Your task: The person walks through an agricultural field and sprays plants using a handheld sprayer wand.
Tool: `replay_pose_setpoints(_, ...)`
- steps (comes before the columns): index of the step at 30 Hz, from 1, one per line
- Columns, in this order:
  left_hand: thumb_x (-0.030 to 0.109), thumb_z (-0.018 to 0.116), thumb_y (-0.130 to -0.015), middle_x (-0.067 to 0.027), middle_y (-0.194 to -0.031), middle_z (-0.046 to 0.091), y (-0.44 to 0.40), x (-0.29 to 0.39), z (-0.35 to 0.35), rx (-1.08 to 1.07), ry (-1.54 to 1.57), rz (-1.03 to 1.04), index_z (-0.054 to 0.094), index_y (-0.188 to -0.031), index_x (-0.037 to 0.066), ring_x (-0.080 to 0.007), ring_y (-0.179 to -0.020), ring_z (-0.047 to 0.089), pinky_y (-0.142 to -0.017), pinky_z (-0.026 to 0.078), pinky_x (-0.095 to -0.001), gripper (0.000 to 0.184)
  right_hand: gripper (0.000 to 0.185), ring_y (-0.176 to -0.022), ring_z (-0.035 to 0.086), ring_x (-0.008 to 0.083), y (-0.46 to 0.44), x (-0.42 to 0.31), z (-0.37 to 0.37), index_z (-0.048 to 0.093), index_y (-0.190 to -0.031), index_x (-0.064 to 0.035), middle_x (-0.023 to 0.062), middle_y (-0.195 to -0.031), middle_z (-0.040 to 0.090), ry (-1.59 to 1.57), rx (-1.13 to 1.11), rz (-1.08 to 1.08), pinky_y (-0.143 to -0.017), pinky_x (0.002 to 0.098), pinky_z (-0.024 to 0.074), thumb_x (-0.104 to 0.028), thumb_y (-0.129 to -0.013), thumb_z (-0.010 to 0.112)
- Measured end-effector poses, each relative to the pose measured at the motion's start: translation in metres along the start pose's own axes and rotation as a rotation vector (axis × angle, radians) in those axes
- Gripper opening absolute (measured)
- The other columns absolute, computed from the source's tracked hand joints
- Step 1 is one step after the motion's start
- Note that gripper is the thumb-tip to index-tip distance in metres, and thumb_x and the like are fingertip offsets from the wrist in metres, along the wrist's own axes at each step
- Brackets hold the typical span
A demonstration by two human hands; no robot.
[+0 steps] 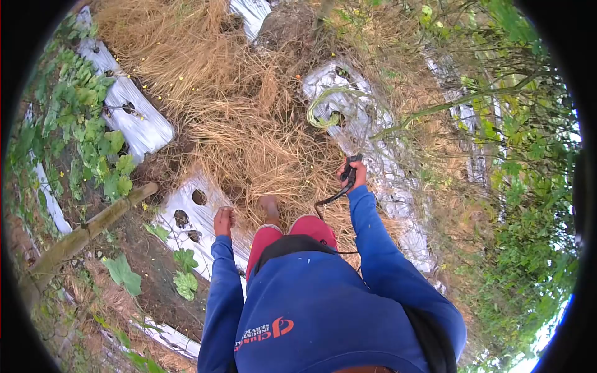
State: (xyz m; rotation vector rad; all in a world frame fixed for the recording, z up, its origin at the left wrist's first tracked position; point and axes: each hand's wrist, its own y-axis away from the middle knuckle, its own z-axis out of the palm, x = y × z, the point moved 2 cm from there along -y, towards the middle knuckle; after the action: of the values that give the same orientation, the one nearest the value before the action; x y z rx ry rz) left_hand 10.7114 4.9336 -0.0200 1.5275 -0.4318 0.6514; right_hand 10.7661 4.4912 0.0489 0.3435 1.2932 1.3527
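Observation:
My right hand [352, 175] is wrapped round a black handle [353, 166], and a dark cable or hose [333, 198] runs from it back toward my waist. The left hand [224, 221] hangs at my other side with its fingers curled in, above white plastic sheeting [199, 205] that has round holes; whether something small is inside it cannot be seen. Dry straw [249, 137] covers the ground ahead of my bare foot [269, 206]. A pale looped stem [320, 109] lies over more white sheeting [339, 78] beyond my right hand.
A wooden pole [93, 227] slants across the left side. Leafy vines [81, 99] grow beside another sheeted strip [130, 112] at the upper left. Dense green plants [528, 205] fill the right side, with a long stem [460, 101] reaching inward.

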Motion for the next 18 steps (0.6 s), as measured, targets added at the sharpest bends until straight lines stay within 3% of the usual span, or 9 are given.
replay_pose_setpoints(18,0.032,0.047,-0.082,-0.0005,-0.073,0.053,-0.02,-0.005,0.012,-0.092,-0.053,0.005,0.057,-0.088,0.009,-0.0091,-0.058,0.048,-0.05,0.04,-0.0238,0.025,0.034,-0.057,0.05,0.0219,0.012,0.002,-0.013,0.05,-0.101,-0.0029,0.0092,-0.066,0.047,0.013,0.034,-0.006,-0.055,0.0353,0.0456,-0.017,-0.07,0.048)
